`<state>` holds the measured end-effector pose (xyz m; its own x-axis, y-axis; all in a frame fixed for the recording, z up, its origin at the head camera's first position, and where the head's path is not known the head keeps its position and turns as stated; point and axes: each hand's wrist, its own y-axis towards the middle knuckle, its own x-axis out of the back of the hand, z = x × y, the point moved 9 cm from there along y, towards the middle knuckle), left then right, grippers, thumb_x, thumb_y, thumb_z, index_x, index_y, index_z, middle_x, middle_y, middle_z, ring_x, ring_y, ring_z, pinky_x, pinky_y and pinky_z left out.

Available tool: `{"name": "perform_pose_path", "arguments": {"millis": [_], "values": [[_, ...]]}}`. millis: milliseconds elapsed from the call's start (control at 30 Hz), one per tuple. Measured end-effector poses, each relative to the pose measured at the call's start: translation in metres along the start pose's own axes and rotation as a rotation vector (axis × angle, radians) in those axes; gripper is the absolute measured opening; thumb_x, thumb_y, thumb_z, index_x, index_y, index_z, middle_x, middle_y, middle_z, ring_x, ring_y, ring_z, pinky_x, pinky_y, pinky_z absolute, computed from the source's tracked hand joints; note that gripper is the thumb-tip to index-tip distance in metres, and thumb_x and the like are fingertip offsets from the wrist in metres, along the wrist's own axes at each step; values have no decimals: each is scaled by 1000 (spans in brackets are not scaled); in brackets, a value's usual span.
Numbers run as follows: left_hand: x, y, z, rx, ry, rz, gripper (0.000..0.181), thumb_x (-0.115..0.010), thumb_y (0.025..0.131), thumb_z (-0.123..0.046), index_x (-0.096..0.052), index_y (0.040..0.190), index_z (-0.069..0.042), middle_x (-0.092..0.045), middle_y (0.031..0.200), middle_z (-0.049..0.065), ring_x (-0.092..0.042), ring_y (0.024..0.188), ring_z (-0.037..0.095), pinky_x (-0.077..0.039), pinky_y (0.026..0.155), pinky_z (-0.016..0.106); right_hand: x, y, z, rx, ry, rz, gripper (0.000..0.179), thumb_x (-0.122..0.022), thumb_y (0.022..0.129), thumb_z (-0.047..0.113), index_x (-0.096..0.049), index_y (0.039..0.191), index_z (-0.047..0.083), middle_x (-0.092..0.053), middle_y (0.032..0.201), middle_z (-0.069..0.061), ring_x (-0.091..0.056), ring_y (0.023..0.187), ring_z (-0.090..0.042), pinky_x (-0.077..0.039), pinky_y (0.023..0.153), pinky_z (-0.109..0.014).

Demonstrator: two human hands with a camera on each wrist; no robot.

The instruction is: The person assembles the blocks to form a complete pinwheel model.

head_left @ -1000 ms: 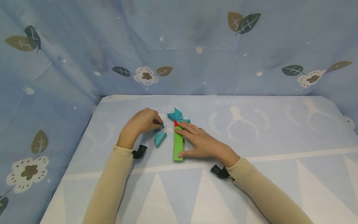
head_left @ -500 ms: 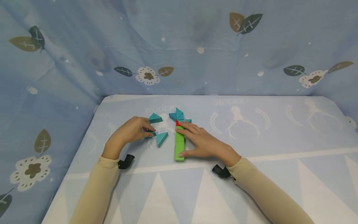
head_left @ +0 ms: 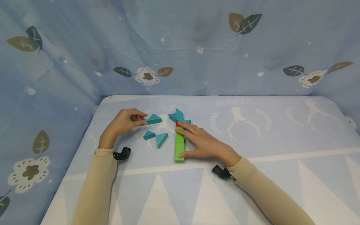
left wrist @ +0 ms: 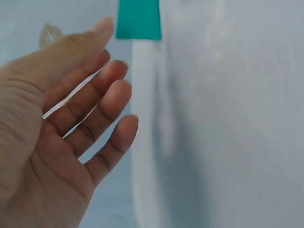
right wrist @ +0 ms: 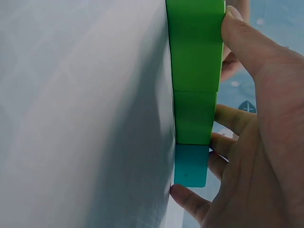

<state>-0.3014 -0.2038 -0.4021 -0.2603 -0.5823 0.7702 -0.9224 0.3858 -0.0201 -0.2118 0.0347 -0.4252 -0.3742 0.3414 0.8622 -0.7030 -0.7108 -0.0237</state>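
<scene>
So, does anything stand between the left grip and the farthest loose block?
Nothing visible does. The left grip is close beside the block; whether they touch, I can't tell. The other two loose blocks lie on the near side, out of that path.

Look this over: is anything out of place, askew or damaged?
Nothing looks spilled or damaged. Three loose teal blocks lie at mixed angles, apart from the lined-up green blocks. The deer print on the table looks upside down, antlers pointing towards the viewer.
</scene>
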Motion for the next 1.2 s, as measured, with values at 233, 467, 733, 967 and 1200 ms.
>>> {"name": "perform_pose_path", "arguments": {"millis": [233, 467, 733, 967, 1200], "values": [[-13, 13, 14, 3, -74, 37, 38, -77, 85, -26, -72, 118, -9, -72, 99, 8, -66, 86, 20, -54, 78, 30, -1, 1, -2, -3, -11, 3, 94, -67, 82, 63, -28, 156, 22, -14, 164, 1, -12, 152, -23, -30, 114, -56], [-21, 17, -2, -35, -62, 36, 33, -75, 87, -20, -72, 117, -6, -73, 98, 10, -65, 84, 21, -54, 77, 36, 0, 0, -1, -6, -16, 1, 94, -66, 82, 64, -27, 156, 22, -13, 165, 0, -12, 152, -24, -30, 114, -56], [-31, 21, -11, -63, -23, 33, 32, -75, 87, -21, -72, 116, -7, -72, 96, 9, -65, 83, 19, -54, 77, 35, -1, 1, -1, 0, -15, -1, 94, -67, 81, 65, -28, 155, 22, -15, 164, 0, -13, 152, -24, -32, 113, -56], [-25, 20, -15, -67, -15, -4, 23, -74, 87, -17, -76, 110, -11, -74, 97, 7, -65, 81, 17, -54, 75, 32, 0, 1, 0, 9, -17, -6, 95, -66, 81, 65, -28, 155, 21, -15, 164, 0, -13, 152, -24, -32, 113, -56], [-35, 24, -28, -116, -19, 8, 23, -74, 87, -15, -75, 109, -8, -74, 95, 8, -66, 82, 18, -55, 75, 33, 0, 1, 0, 14, -17, -8, 95, -67, 81, 65, -27, 156, 21, -15, 164, -2, -12, 152, -24, -31, 113, -56]]}}
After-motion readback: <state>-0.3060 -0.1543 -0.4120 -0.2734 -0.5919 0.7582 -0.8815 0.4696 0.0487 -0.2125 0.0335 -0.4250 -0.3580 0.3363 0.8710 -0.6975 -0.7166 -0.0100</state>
